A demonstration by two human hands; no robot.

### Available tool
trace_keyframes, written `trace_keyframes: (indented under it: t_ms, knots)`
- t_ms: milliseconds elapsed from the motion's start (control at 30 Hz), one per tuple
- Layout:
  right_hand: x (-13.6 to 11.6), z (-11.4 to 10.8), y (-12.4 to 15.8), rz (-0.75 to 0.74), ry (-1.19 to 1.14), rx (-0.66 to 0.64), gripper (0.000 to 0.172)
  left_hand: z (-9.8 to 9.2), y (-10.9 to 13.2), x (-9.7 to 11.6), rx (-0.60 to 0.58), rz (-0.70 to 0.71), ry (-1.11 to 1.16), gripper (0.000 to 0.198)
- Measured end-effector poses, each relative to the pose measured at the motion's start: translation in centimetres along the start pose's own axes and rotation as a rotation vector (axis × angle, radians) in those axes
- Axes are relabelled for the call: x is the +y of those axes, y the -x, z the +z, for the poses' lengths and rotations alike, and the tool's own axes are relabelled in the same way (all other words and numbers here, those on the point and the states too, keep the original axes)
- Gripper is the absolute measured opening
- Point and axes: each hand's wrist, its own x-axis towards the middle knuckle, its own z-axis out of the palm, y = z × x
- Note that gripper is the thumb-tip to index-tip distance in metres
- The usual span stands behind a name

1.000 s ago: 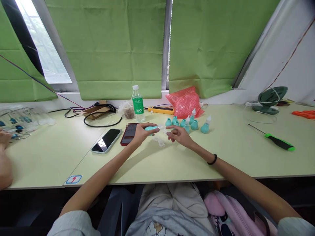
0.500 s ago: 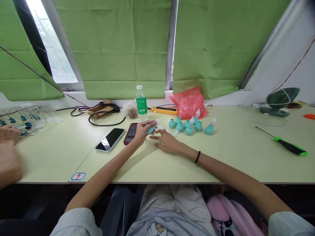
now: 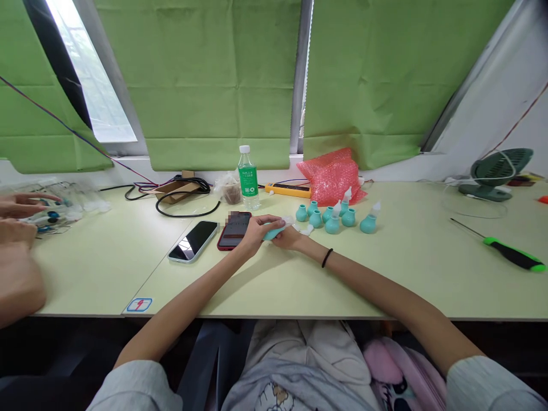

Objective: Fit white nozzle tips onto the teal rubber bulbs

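My left hand (image 3: 257,233) is closed round a teal bulb (image 3: 273,232) that has a clear tip pointing right. Behind and beside it is my right hand (image 3: 287,237), its fingers mostly hidden by the left hand and the bulb. Just right of my hands stand several teal bulbs (image 3: 332,224) in a loose group, some open at the top, some with clear pointed tips. A few small clear pieces (image 3: 307,230) lie between my right hand and the group.
Two phones (image 3: 193,242) (image 3: 234,230) lie left of my hands. Behind stand a water bottle (image 3: 249,181) and a red bubble-wrap bag (image 3: 331,176). A screwdriver (image 3: 514,254) and a green fan (image 3: 492,174) are at the right. Another person's hands (image 3: 19,220) work at the far left.
My right hand has closed in from the clear pieces to the bulb in my left hand, its spread fingers now hidden. The other person's second hand has come into view.
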Motion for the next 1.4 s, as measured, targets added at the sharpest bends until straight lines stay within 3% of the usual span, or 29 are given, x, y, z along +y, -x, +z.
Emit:
trace_keyframes:
  t_ms: [233, 333, 400, 467, 567, 667, 1100, 1400]
  knots:
    - [1.4, -1.5, 1.7, -0.008, 0.022, 0.055, 0.016, 0.7, 0.4, -0.2, -0.019, -0.020, -0.018, 0.028]
    - [2.7, -3.2, 3.4, 0.041, -0.047, 0.186, 0.020, 0.8, 0.4, -0.5, 0.022, 0.008, -0.027, 0.035]
    - [3.5, -4.3, 4.6, 0.123, -0.293, 0.350, 0.021, 0.9, 0.5, -0.7, 0.037, 0.005, -0.050, 0.038]
    - [4.1, -5.1, 5.7, 0.210, -0.636, 0.434, 0.020, 1.1, 0.5, -0.9, 0.024, -0.008, -0.088, 0.037]
    - [4.1, -5.6, 6.9, 0.268, -1.078, 0.339, 0.020, 1.2, 0.5, -1.3, -0.019, -0.046, -0.142, 0.034]
    - [3.6, -5.6, 7.5, 0.262, -1.302, 0.230, 0.018, 1.2, 0.5, -1.8, -0.068, -0.060, -0.138, 0.031]
    - [3.1, -5.1, 7.5, 0.366, -1.482, 0.328, 0.018, 1.7, 1.1, -2.1, -0.104, -0.142, 0.026, 0.025]
    - [2.6, -5.3, 7.8, 0.285, -1.456, 0.281, 0.020, 1.3, 0.9, -2.6, -0.057, -0.151, 0.030, 0.030]
